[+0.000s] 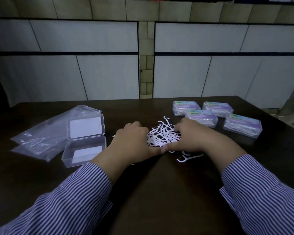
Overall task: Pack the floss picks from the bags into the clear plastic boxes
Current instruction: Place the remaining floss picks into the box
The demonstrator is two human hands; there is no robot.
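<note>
Both hands, left hand point(131, 141) and right hand point(192, 138), are cupping the floss picks point(161, 136), gathering them for the open box point(84, 150) at nine o'clock.

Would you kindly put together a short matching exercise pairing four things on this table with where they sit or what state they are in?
Things:
1. open clear box
2. closed filled boxes
3. empty plastic bags
4. pile of floss picks

Places or states:
A. lying flat at the table's left edge
B. loose on the dark table, between the left hand and the right hand
C. lid swung back, holding no picks yet
D. grouped at the far right, four of them

Pairs: 1-C, 2-D, 3-A, 4-B
</note>
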